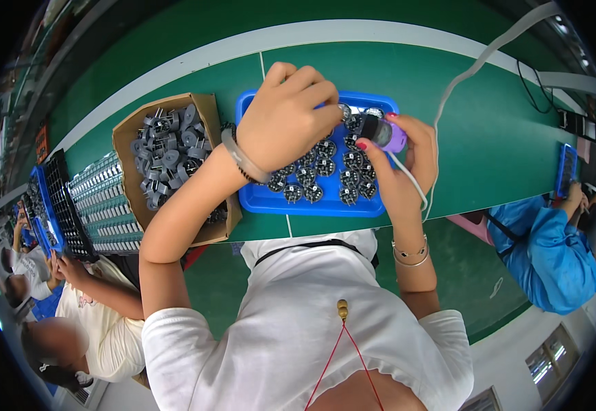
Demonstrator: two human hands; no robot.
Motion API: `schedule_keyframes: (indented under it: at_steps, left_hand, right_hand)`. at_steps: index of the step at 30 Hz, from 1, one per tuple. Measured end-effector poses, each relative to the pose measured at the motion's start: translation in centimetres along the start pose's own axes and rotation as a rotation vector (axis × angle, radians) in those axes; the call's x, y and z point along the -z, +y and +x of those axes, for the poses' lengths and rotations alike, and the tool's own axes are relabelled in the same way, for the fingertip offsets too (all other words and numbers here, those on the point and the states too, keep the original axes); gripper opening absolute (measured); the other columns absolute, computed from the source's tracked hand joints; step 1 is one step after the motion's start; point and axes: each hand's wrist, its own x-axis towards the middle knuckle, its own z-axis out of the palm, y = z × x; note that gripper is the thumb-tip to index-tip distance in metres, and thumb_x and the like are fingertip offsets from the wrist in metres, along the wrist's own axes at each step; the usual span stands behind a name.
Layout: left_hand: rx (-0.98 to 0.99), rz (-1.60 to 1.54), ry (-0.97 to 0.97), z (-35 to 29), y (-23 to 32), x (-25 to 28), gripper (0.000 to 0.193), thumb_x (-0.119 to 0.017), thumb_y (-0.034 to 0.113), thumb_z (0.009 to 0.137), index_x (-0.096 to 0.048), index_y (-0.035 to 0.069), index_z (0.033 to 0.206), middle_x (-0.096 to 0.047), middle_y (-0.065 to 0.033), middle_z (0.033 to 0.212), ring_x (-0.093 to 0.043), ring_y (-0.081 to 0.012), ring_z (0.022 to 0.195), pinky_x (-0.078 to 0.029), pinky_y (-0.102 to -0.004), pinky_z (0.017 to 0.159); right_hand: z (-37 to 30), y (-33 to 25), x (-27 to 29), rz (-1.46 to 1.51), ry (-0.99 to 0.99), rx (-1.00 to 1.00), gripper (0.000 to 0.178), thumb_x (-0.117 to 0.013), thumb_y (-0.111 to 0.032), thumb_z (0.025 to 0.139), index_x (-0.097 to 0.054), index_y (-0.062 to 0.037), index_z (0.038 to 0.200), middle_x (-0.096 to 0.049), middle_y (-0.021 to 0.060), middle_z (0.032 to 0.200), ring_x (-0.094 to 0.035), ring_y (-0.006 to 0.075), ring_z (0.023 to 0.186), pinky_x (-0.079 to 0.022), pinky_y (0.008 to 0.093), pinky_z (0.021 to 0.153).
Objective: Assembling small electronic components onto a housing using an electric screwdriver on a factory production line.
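Best keep the purple corded tool (394, 140) steady, pinched in R hand (411, 168), w/ curled L hand (285, 118) (can't tell its grip) beside it, over round parts (324, 166).

Assembly workshop, factory type. Evidence: long green bench (490, 147); blue tray (325, 208) of round parts (325, 166); box (125, 147) of grey parts (171, 159) left of tray; co-workers (548, 253) on either side of tray.
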Motion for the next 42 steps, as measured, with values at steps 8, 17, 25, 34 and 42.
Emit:
schedule_keyframes:
  at_steps: [8,17,25,34,42]
  left_hand:
    - [0.004,-0.127,0.058,0.2,1.3,1.3,0.014,-0.073,0.014,0.066,-0.064,0.011,0.077,-0.06,0.0026,0.086,-0.055,-0.0172,0.086,-0.035,-0.0323,0.078]
    - [-0.062,-0.032,0.016,-0.1,1.2,1.3,0.016,-0.071,0.013,0.066,-0.063,0.011,0.08,-0.059,0.0026,0.089,-0.055,-0.0172,0.087,-0.036,-0.034,0.079]
    - [0.02,-0.062,-0.013,0.3,1.1,1.1,0.013,-0.072,0.014,0.068,-0.064,0.012,0.078,-0.058,0.0031,0.085,-0.054,-0.0165,0.085,-0.035,-0.0344,0.08]
    - [0.034,0.16,-0.131,-0.8,-0.8,-2.1,0.007,-0.067,0.019,0.065,-0.067,0.012,0.067,-0.056,0.001,0.075,-0.051,-0.0167,0.084,-0.038,-0.0323,0.08]
    - [0.093,-0.056,-0.127,-1.6,0.0,0.4,0.012,-0.072,0.02,0.067,-0.065,0.012,0.072,-0.055,0.0008,0.079,-0.051,-0.0172,0.084,-0.037,-0.0324,0.08]
  right_hand:
    - [0.0,0.5,0.0,0.093,-0.023,0.022,0.052,-0.081,0.0,0.066,-0.054,-0.0013,0.111,-0.053,0.0117,0.109,-0.056,0.0195,0.099,-0.048,0.0298,0.086]
    - [-0.1,0.8,0.2,0.108,-0.013,0.028,0.054,-0.08,0.001,0.067,-0.051,-0.002,0.113,-0.053,0.0127,0.11,-0.056,0.0203,0.1,-0.049,0.0312,0.086]
    - [-0.6,1.1,0.2,0.13,0.063,0.03,0.055,-0.079,0.001,0.068,-0.049,-0.0016,0.113,-0.052,0.013,0.111,-0.057,0.0219,0.1,-0.049,0.0327,0.088]
    - [-0.8,0.8,0.6,0.205,0.173,0.062,0.056,-0.08,-0.004,0.07,-0.046,-0.0025,0.114,-0.054,0.014,0.107,-0.058,0.0243,0.099,-0.049,0.0354,0.087]
    - [-1.3,0.9,0.9,0.14,0.017,0.085,0.055,-0.082,-0.004,0.065,-0.051,-0.0031,0.11,-0.055,0.0134,0.105,-0.058,0.0238,0.097,-0.049,0.0335,0.085]
